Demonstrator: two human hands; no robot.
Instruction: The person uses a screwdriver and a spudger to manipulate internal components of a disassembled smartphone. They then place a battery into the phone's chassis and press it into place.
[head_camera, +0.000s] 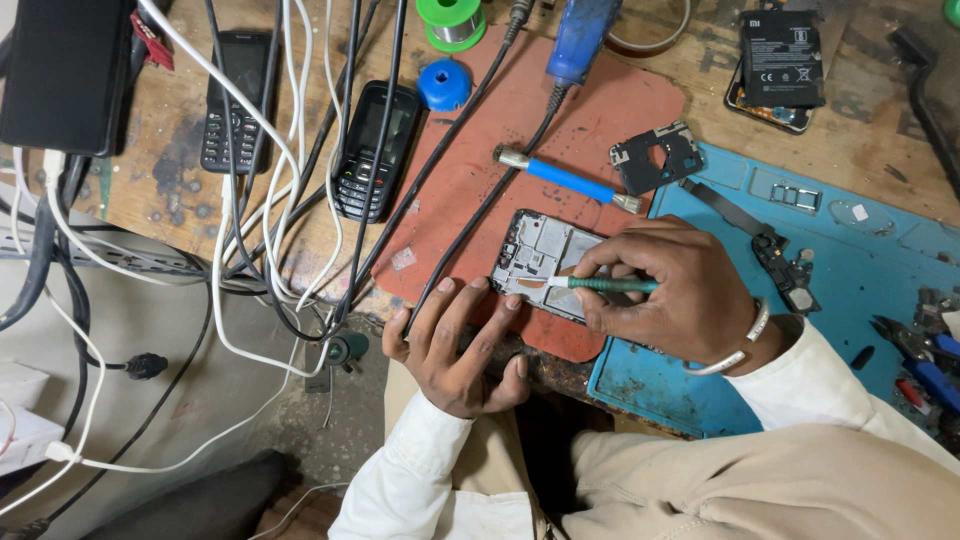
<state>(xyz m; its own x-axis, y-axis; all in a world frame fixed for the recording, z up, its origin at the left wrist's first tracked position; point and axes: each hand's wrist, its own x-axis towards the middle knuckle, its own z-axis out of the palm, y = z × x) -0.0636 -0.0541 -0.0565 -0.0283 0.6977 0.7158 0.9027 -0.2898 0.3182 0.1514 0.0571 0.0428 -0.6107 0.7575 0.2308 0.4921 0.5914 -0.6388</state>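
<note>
An opened phone frame (540, 255) lies on a red-brown mat (590, 110) at the bench's near edge. My left hand (458, 345) rests with fingertips pressed against the frame's near-left edge, steadying it. My right hand (675, 290) grips a thin green-handled tool (605, 285), its white tip touching the inside of the frame. A white bangle circles my right wrist. A blue-handled screwdriver (565, 180) lies just beyond the frame on the mat.
A blue work mat (860, 260) at right carries a black inner cover (657, 157), a flex part and small pieces. Two keypad phones (375, 150) lie at left under tangled cables. A battery (782, 60), solder spool (452, 22) and pliers (925, 355) are around.
</note>
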